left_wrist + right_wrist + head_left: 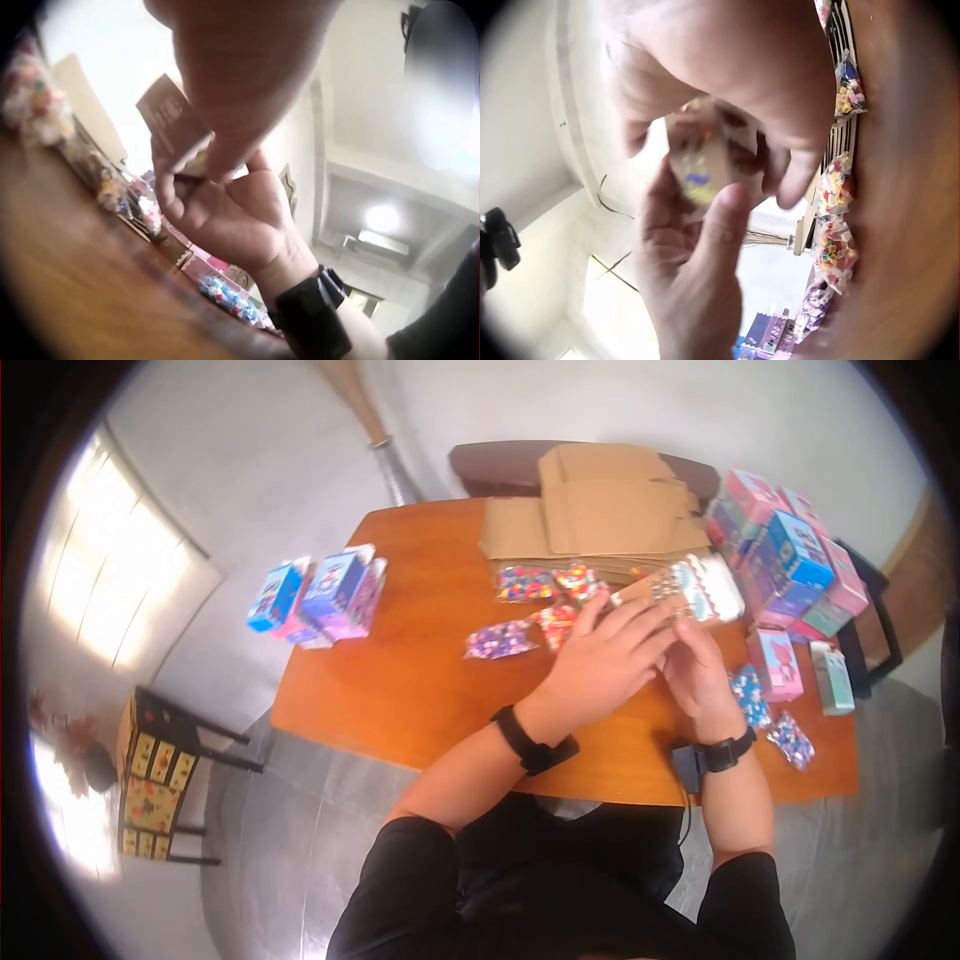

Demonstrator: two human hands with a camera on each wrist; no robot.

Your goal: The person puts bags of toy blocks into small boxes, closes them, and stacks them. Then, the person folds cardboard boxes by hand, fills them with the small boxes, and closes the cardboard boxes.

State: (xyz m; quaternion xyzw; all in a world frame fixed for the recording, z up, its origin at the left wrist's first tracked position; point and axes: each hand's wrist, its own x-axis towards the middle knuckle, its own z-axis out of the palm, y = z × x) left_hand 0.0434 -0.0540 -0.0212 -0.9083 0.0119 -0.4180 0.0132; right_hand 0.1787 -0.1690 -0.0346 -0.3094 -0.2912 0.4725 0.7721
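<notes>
Nearest, over the right half of the desk point(420, 670), the left hand point(612, 660) and right hand point(702, 675) hold a small box point(690, 154) between them. The left thumb presses its near edge with the fingers behind; the right fingers curl round it from the other side. The handling looks like fine work on thin card, so a light pinch on opposite walls would suit better than a squeeze, one hand steadying while the other works. Keeping it low over the wood would be wise in case anything drops.

Near right lie blue bags point(793, 741), beside a pink carton point(777, 663) and a green carton point(833, 678). Farther, just left of the hands, are a purple bag point(500, 640) and a red bag point(553, 624). Cartons stand far left point(340, 588) and far right point(800, 555); flat cardboard point(610, 515) lies farthest.
</notes>
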